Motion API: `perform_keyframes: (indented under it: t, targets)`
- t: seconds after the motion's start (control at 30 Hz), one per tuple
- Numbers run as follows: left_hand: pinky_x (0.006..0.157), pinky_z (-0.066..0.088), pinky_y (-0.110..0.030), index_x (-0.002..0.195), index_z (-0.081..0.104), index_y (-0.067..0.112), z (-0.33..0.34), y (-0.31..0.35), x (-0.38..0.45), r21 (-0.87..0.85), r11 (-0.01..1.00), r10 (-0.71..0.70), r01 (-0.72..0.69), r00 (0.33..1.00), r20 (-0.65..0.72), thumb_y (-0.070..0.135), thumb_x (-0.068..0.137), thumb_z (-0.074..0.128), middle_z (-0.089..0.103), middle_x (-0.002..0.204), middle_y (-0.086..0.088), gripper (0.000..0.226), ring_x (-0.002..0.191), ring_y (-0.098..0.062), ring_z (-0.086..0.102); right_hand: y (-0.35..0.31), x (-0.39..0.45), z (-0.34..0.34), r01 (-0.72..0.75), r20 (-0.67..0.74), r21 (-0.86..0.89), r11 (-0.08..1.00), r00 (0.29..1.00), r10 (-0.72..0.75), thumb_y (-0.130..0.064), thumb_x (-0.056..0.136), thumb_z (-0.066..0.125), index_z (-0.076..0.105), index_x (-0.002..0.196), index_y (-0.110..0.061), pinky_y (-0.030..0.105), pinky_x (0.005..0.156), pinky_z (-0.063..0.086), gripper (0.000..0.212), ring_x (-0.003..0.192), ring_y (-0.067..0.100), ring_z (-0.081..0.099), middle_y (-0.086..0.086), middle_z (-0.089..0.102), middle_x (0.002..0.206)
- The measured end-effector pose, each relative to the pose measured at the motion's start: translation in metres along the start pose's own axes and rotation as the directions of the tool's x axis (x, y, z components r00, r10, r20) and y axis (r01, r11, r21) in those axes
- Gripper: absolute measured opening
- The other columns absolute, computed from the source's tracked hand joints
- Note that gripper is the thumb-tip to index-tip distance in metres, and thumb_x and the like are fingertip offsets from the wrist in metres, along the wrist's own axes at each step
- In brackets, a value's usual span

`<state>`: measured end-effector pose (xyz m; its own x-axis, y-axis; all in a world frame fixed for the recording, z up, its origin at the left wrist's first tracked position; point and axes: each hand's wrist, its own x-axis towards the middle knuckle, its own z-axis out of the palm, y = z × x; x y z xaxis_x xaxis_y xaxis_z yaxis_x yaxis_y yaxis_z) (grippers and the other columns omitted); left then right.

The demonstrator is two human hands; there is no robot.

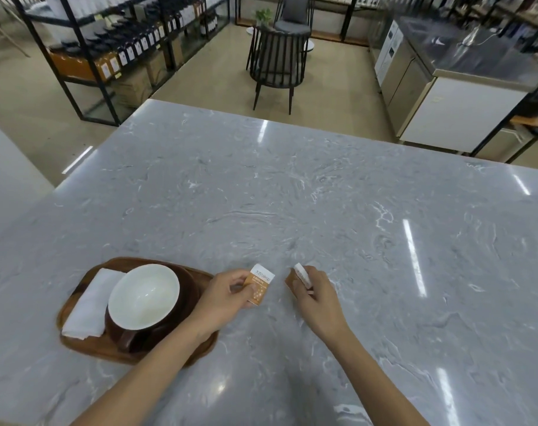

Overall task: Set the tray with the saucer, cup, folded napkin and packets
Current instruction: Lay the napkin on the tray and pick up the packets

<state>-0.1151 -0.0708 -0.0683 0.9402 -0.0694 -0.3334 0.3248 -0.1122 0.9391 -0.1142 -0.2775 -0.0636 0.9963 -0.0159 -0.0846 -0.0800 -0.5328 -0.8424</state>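
Note:
A brown wooden tray (86, 348) lies at the near left of the marble table. On it sits a dark saucer (189, 290) bearing a brown cup with a white inside (143, 296), its handle toward me. A folded white napkin (89, 305) lies on the tray left of the cup. My left hand (224, 295) reaches over the tray's right end and pinches an orange-and-white packet (259, 282) just right of the tray. My right hand (315, 295) holds a second orange-and-white packet (301, 273) a little above the table, further right.
The grey marble table (323, 210) stretches far and right. Beyond its far edge stand a black slatted chair (277, 66), black shelving with bottles (108, 47) at the left and a steel counter (446, 75) at the right.

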Motion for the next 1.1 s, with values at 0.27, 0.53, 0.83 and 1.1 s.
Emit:
perform_keyframes:
  t: [0.27,0.53,0.83,1.1]
  targets:
    - [0.094,0.060,-0.041,0.114,0.073,0.007,0.009,0.010,-0.032,-0.130,0.991,-0.021,0.029,0.998,0.065,0.003,0.100,0.057,0.074,0.113,-0.018,0.022,0.106,-0.028,0.072,-0.020,-0.021,-0.008,-0.148,0.188,0.482,0.863,0.980,0.063,-0.003,0.090,0.073,0.073,0.109,-0.025,0.037,0.077,0.065,0.029,0.091,0.029,0.075,0.008,0.073,0.106]
    - [0.083,0.058,-0.028,0.119,0.070,0.002,0.000,-0.004,-0.076,-0.294,0.956,0.046,-0.019,0.995,0.086,-0.006,0.093,0.062,0.074,0.115,-0.021,0.028,0.103,-0.025,0.072,-0.026,-0.039,0.010,-0.224,0.334,0.503,0.835,0.941,0.051,-0.002,0.085,0.079,0.074,0.114,-0.025,0.031,0.074,0.062,0.037,0.089,0.023,0.076,0.006,0.076,0.106]
    - [0.083,0.061,-0.029,0.119,0.073,0.014,-0.010,-0.033,-0.101,-0.379,0.921,0.017,-0.088,0.982,-0.187,-0.003,0.091,0.067,0.078,0.109,-0.008,0.033,0.101,-0.021,0.074,-0.035,-0.051,0.045,-0.321,0.465,0.550,0.771,0.885,0.037,-0.022,0.095,0.070,0.075,0.113,-0.026,0.029,0.081,0.061,0.019,0.099,0.027,0.076,0.011,0.079,0.105]
    - [0.082,0.058,-0.017,0.113,0.072,0.026,-0.015,-0.059,-0.119,-0.060,0.994,0.053,-0.094,0.872,-0.487,0.007,0.090,0.073,0.078,0.103,0.008,0.030,0.096,-0.007,0.073,-0.029,-0.042,0.071,-0.361,0.421,0.534,0.765,0.898,0.130,-0.009,0.091,0.073,0.074,0.107,-0.015,0.035,0.076,0.064,0.017,0.093,0.031,0.077,0.015,0.079,0.098]
